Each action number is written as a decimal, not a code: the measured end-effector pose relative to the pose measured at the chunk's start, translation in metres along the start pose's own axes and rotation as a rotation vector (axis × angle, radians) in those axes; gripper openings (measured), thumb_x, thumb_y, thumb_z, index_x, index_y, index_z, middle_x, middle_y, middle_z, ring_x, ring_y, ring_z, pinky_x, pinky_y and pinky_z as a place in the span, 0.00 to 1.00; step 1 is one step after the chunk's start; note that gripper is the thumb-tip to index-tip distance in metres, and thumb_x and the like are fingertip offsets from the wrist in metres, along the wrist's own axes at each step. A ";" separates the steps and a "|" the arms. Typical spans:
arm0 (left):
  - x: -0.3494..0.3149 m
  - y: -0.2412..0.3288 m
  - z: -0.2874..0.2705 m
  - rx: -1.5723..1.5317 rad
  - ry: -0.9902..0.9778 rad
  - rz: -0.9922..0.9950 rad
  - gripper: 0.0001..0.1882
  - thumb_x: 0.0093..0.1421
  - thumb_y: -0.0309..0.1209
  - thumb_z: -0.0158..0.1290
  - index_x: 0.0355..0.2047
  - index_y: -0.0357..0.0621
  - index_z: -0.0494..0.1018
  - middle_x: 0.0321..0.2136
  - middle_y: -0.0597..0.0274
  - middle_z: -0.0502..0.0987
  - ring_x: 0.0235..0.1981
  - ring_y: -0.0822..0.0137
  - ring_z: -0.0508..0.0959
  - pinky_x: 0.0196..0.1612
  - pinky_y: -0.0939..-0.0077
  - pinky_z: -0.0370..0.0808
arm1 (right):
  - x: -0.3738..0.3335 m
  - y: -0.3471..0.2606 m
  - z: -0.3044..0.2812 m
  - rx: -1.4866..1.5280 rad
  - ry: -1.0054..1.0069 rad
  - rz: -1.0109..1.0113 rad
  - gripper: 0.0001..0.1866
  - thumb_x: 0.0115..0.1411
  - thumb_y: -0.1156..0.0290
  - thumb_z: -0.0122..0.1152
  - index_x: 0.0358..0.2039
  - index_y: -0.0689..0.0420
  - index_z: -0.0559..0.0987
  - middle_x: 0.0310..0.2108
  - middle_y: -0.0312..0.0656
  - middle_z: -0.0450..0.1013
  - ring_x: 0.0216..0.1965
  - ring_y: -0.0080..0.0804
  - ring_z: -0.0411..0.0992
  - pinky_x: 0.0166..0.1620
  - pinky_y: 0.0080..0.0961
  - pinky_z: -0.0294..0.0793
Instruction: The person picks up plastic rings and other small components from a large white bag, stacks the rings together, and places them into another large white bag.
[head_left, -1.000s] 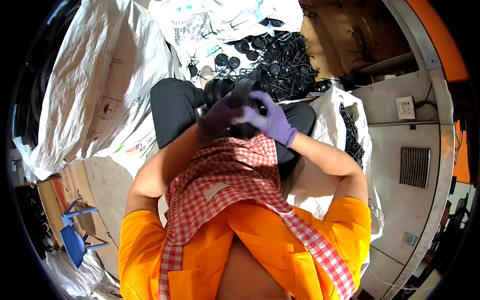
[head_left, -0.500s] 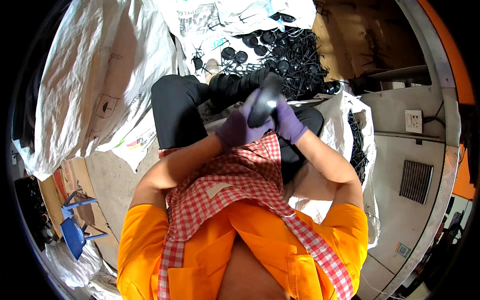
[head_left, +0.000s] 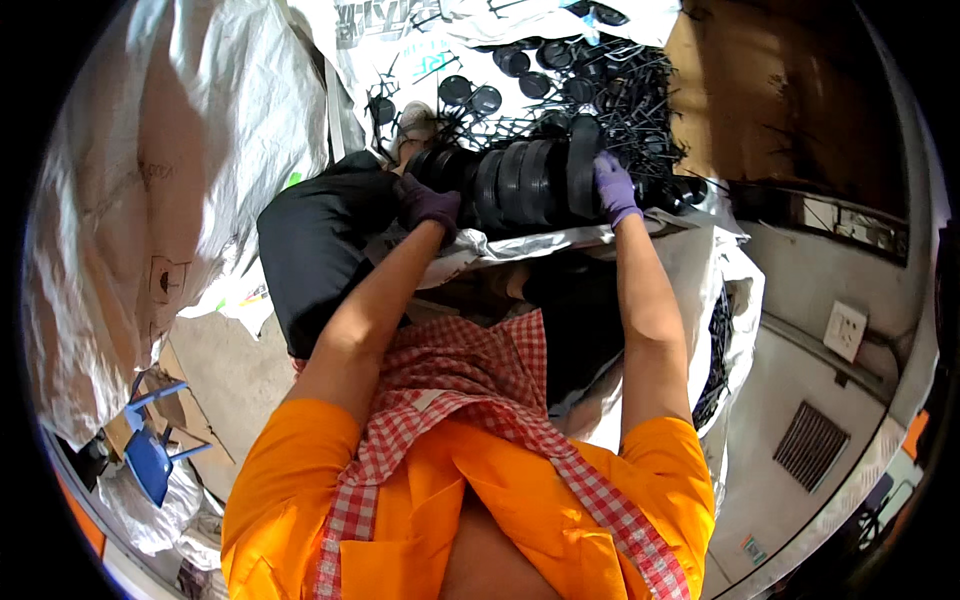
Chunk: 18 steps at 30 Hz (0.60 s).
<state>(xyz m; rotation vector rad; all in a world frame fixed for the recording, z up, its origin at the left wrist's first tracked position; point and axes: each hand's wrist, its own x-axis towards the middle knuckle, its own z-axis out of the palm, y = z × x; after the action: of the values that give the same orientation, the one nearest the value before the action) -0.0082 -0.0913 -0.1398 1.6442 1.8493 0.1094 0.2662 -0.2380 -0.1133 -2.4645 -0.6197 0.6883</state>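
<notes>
A row of thick black wheel-like discs [head_left: 512, 185] stands on edge across the far side of my lap. At its right end my right hand [head_left: 615, 187], in a purple glove, is closed on the end disc [head_left: 583, 168], which stands taller than its neighbours. My left hand [head_left: 430, 206], gloved alike, lies against the row's left end with its fingers curled at the discs there; part of its grip is hidden. Beyond the row lie loose black discs [head_left: 486, 98] and a heap of thin black plastic pieces [head_left: 632, 112] on white sheeting.
To the left hangs a large white woven sack [head_left: 200, 170]. At my right stands an opened white sack [head_left: 745, 300] with black pieces inside. A wall socket [head_left: 846, 331] and a vent grille [head_left: 811, 446] are farther right. A blue plastic chair [head_left: 150, 465] is at lower left.
My hands were together over my lap around a shiny black disc. Now they are apart and farther forward at the row, where a disc stands at the right end.
</notes>
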 end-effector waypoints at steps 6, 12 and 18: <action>-0.011 -0.003 -0.006 -0.103 -0.054 0.014 0.51 0.33 0.46 0.65 0.57 0.42 0.56 0.52 0.45 0.64 0.55 0.48 0.65 0.58 0.55 0.62 | 0.011 0.020 0.015 0.354 -0.505 0.176 0.17 0.59 0.66 0.50 0.49 0.53 0.74 0.52 0.45 0.69 0.52 0.39 0.67 0.44 0.25 0.75; -0.013 0.013 -0.002 0.068 -0.511 -0.077 0.66 0.35 0.56 0.67 0.64 0.31 0.42 0.60 0.38 0.57 0.62 0.47 0.58 0.61 0.59 0.60 | 0.029 0.066 0.012 -0.672 -0.013 -1.244 0.17 0.60 0.73 0.47 0.51 0.50 0.73 0.56 0.40 0.66 0.57 0.31 0.63 0.57 0.24 0.67; -0.035 0.012 -0.001 -0.400 -0.273 -0.013 0.51 0.38 0.43 0.67 0.57 0.29 0.55 0.52 0.40 0.68 0.53 0.50 0.69 0.55 0.61 0.68 | 0.032 0.070 0.004 -0.672 -0.208 -1.013 0.21 0.61 0.72 0.46 0.56 0.51 0.69 0.57 0.35 0.67 0.60 0.35 0.61 0.63 0.25 0.56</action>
<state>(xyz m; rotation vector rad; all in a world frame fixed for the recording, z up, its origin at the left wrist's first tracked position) 0.0015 -0.1210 -0.1193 1.2994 1.5157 0.2222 0.3090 -0.2737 -0.1673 -2.1299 -2.2372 0.3215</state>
